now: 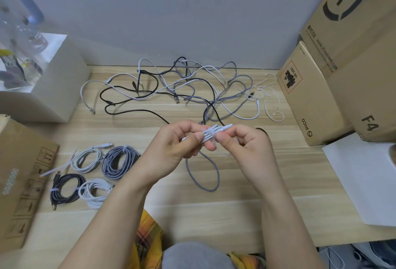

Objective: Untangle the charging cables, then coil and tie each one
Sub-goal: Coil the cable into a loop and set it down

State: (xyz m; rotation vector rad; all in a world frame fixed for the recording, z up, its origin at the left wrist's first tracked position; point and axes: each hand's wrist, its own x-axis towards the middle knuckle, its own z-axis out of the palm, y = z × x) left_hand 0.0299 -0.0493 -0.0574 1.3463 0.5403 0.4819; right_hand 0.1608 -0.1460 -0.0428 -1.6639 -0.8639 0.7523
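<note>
Two hands at frame centre | left hand (179, 140) and right hand (242, 141) both pinching folded white cable (211, 134) | four coiled cables (94, 175) lower left on table (235, 208)

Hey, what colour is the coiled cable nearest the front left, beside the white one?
Black, with a pale tie around it: the coiled cable, clearest in the head view.

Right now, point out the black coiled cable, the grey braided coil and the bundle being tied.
black coiled cable (66, 189): head view, on the coil's upper strands.
grey braided coil (120, 163): head view, on its right side.
white bundle (211, 134): head view, on the strands between both hands.
</note>
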